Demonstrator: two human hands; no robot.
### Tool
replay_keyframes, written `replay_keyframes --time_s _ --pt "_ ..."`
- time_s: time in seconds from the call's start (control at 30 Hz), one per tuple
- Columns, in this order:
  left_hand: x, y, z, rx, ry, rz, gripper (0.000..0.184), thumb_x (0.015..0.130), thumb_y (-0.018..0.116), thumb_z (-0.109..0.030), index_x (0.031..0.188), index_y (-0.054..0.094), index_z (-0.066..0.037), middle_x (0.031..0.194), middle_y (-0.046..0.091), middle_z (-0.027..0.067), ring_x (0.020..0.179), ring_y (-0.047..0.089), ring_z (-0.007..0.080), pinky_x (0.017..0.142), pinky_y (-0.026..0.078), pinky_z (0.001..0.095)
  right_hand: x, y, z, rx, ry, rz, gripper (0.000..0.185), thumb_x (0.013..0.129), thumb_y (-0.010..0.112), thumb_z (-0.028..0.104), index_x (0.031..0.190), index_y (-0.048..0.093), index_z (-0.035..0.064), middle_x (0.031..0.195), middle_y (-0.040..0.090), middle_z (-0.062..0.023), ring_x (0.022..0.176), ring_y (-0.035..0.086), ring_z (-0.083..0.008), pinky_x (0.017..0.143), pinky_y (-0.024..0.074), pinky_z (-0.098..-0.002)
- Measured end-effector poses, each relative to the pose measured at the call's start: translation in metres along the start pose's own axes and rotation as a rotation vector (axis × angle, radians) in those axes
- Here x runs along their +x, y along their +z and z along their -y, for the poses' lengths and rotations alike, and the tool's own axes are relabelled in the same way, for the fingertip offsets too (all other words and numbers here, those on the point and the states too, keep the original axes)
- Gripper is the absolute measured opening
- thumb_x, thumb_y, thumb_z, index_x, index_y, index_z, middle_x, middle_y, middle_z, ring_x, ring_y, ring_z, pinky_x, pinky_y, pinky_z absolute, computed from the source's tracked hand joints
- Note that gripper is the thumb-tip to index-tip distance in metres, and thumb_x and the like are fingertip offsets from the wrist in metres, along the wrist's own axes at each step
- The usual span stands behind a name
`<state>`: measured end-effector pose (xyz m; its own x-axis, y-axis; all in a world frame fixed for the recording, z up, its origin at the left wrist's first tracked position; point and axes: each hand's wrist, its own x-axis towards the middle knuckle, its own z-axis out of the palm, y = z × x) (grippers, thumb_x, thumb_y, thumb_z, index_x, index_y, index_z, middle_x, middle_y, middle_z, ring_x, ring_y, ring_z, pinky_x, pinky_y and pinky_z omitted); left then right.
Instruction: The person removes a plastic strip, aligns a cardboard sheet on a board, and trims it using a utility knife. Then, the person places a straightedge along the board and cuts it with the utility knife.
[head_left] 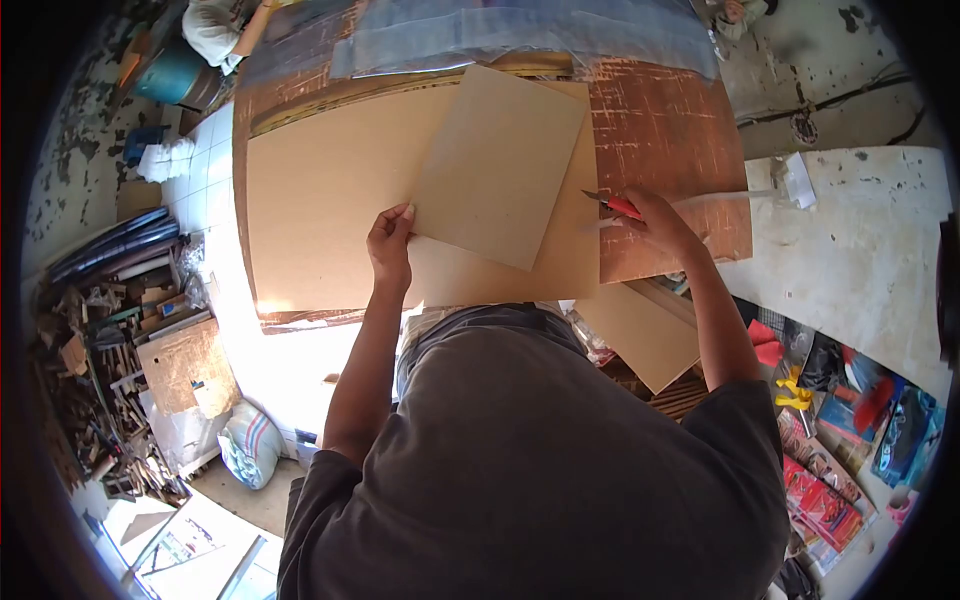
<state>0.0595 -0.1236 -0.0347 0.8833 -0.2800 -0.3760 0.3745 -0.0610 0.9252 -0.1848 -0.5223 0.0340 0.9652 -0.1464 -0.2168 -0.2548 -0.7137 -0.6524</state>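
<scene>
Left hand with one upper board, seemingly pinched; right hand around one red-handled knife.

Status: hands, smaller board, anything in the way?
Left hand pinching smaller board at a corner. Right hand gripping red knife, blade out, right of smaller board. Smaller board askew on larger sheet; nothing seen lying atop it.
</scene>
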Motion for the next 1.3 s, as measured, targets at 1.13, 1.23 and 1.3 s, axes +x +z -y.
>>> replay_keyframes --time_s 1.13,1.23,1.3 --pt "-0.085 -0.004 0.009 1.144 0.510 0.139 0.067 0.095 0.068 -0.026 0.154 0.041 -0.009 0.161 0.039 0.0137 0.151 0.033 0.0309 0.122 0.028 0.0534 0.292 -0.013 -0.003 -0.422 -0.366 -0.398 0.048 0.082 0.083 0.027 0.111 0.058 -0.0022 0.108 0.064 -0.0216 0.108 0.060 -0.0406 0.092 0.0489 -0.0483" --pt "-0.091 0.001 0.013 1.179 0.401 0.142 0.077 0.096 0.066 -0.034 0.160 0.030 -0.011 0.168 0.026 0.0115 0.157 0.019 0.0290 0.125 0.021 0.0542 0.297 -0.021 0.002 -0.422 -0.266 -0.251 0.051 0.081 0.084 0.030 0.110 0.058 -0.0021 0.109 0.063 -0.0221 0.108 0.060 -0.0397 0.093 0.0485 -0.0482" --pt "-0.084 0.007 0.017 1.162 0.447 0.076 0.078 0.096 0.065 -0.039 0.160 0.031 -0.011 0.168 0.026 0.0100 0.157 0.019 0.0275 0.126 0.017 0.0541 0.308 -0.030 0.005 -0.490 -0.253 -0.194 0.053 0.079 0.085 0.030 0.111 0.058 -0.0027 0.109 0.063 -0.0221 0.108 0.060 -0.0397 0.093 0.0485 -0.0478"
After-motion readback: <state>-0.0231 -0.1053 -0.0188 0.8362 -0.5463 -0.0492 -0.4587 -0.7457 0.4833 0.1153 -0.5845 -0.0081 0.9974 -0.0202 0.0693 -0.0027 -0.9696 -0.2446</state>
